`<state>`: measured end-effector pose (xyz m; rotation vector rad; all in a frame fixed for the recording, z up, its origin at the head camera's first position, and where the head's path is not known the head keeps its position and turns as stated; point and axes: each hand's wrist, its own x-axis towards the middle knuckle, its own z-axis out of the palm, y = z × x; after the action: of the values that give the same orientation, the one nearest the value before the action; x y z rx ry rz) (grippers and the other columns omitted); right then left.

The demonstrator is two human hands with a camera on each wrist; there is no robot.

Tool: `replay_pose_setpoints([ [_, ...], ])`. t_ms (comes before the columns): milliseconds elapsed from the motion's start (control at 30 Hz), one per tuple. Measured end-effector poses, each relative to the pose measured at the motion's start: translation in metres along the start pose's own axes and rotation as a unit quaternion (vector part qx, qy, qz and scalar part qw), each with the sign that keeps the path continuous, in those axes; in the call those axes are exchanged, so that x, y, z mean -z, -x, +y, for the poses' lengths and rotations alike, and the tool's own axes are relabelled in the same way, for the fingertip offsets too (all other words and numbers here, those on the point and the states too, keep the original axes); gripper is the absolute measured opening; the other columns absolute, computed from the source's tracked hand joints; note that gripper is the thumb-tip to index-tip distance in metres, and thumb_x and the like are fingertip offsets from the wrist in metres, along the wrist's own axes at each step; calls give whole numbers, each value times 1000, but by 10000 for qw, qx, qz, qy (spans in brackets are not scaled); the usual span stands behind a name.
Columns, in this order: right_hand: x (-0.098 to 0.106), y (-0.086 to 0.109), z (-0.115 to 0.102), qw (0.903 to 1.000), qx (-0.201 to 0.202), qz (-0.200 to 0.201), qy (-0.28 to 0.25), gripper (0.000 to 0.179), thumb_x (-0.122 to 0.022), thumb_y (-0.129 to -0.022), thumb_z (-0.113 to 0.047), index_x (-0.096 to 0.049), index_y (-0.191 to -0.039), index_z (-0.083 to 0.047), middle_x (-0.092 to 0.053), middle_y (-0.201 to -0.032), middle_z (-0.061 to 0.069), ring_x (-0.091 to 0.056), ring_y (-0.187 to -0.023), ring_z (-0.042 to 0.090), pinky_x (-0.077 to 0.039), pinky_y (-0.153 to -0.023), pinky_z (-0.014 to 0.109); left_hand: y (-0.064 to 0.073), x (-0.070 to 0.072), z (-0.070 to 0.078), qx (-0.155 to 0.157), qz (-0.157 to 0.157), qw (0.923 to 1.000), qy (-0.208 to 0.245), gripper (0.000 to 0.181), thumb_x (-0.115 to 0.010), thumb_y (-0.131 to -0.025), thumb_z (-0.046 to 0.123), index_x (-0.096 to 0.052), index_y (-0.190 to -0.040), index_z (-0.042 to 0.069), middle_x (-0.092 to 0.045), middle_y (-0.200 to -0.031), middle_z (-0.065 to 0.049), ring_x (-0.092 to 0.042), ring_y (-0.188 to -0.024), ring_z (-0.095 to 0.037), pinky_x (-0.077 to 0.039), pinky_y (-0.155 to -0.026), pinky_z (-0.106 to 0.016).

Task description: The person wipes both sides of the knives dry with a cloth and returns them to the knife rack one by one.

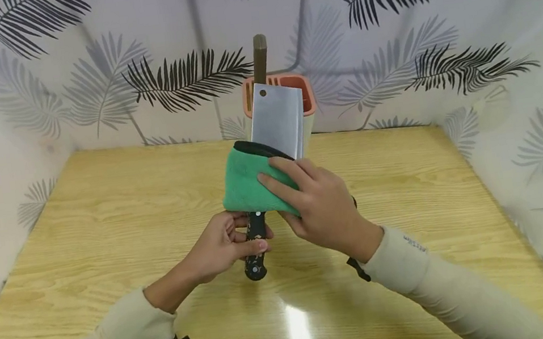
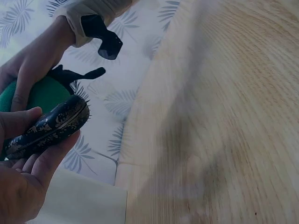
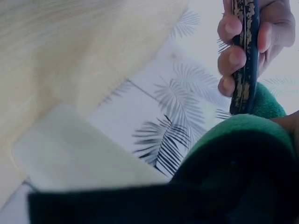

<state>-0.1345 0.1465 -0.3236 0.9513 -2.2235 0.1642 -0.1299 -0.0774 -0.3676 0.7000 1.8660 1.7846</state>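
Observation:
In the head view a cleaver is held up above the table, its broad steel blade pointing away and its patterned black handle toward me. The left hand grips that handle between thumb and fingers, as the left wrist view also shows. A soft green cloth with a black edge lies over the lower part of the blade by the handle, hiding it. The right hand holds this cloth against the blade, fingers on top and the thumb largely hidden. The green cloth looms close in the right wrist view.
Behind the cleaver stands a cream knife holder with an orange rim. A knife with a brown handle stands in it. The wooden table backs onto leaf-patterned fabric. Both wrists carry black straps.

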Motion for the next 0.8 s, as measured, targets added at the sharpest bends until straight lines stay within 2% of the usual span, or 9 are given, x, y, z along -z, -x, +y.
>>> replay_pose_setpoints([
  [133,7,-6,6,9998,-100,161,0,44,-71,-87,-12,-67,-130,-15,-61,-132,13,-64,-106,32,-59,-89,45,-1,-1,2,-227,-72,9997,-45,50,-65,-94,-2,-43,-139,-7,-66,-108,-12,-74,-88,-9,-62,-77,-29],
  [200,13,-12,15,9994,-252,235,-4,43,-70,-87,-11,-67,-130,-15,-61,-132,13,-64,-108,34,-59,-87,47,0,-3,2,-341,-180,9992,-70,55,-65,-93,-2,-41,-142,-7,-64,-110,-19,-74,-89,-11,-62,-78,-31],
  [267,20,-19,26,9982,-480,349,-3,42,-67,-88,-10,-67,-130,-14,-61,-133,14,-63,-112,35,-59,-87,49,0,-5,2,-427,-310,9986,-100,57,-65,-92,-4,-40,-144,-7,-64,-109,-22,-75,-90,-12,-63,-79,-32],
  [367,31,-30,43,9939,-938,577,-29,42,-64,-88,-9,-67,-130,-14,-61,-134,14,-62,-115,37,-59,-80,53,1,-10,1,-498,-538,9973,-56,60,-65,-91,-6,-39,-145,-6,-64,-109,-26,-75,-90,-13,-63,-78,-33],
  [467,36,-38,55,9887,-1292,758,-37,42,-63,-89,-9,-68,-130,-15,-61,-135,13,-61,-116,36,-59,-79,57,0,-14,0,-604,-617,9963,3,59,-66,-91,-6,-41,-145,-5,-64,-108,-27,-75,-91,-13,-63,-79,-33],
  [567,35,-39,57,9879,-1323,807,95,40,-63,-91,-10,-68,-130,-16,-61,-136,13,-60,-116,36,-59,-80,56,0,-16,0,-678,-610,9958,47,59,-66,-91,-4,-41,-144,-6,-63,-110,-32,-75,-91,-12,-63,-79,-34],
  [633,31,-36,53,9890,-1248,790,107,40,-63,-91,-11,-67,-130,-15,-61,-135,13,-59,-116,37,-58,-84,55,-1,-15,0,-689,-573,9960,49,58,-66,-92,-4,-41,-144,-6,-63,-110,-34,-75,-90,-12,-63,-79,-34],
  [700,25,-30,46,9905,-1161,737,73,40,-63,-91,-12,-67,-130,-15,-61,-135,13,-60,-115,36,-59,-83,53,-1,-14,0,-697,-539,9961,59,59,-67,-92,-3,-40,-144,-7,-62,-111,-35,-76,-91,-16,-63,-79,-34],
  [800,19,-20,32,9937,-963,565,-104,40,-65,-91,-12,-67,-131,-13,-61,-134,14,-61,-112,35,-58,-86,51,-3,-11,1,-715,-441,9965,33,59,-67,-92,-1,-40,-144,-7,-63,-109,-30,-76,-91,-18,-63,-78,-36],
])
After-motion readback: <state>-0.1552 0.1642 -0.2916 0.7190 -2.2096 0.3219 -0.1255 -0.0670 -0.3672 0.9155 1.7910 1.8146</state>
